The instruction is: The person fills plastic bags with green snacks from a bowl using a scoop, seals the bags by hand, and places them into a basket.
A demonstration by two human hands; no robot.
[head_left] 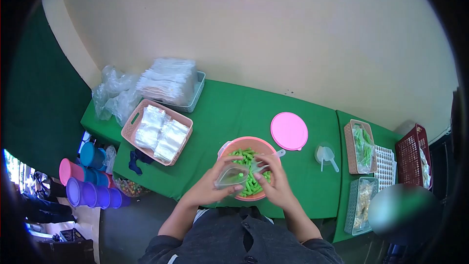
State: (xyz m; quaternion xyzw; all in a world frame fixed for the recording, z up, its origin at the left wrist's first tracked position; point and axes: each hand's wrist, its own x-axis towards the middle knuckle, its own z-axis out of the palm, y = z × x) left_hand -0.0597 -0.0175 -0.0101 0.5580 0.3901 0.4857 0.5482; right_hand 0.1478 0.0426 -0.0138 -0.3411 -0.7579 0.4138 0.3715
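An orange-pink tub [251,141] holding many short green pieces [251,183] stands at the front of the green-covered table. Over its left side, my left hand [212,186] is closed round a small clear container [231,177] with a little green in it. My right hand [274,181] is over the tub's right side, its fingers bent round something clear and thin, perhaps a bag or scoop, too small to make out. A pale handle [280,153] sticks out past the tub's rim behind the right hand.
Left on the table are a pink basket of clear bags [128,132] and a stack of white packets [168,80]. A pink lid [289,131] lies behind the tub; a scoop [327,156] rests right. Filled baskets [349,154] stand farther right.
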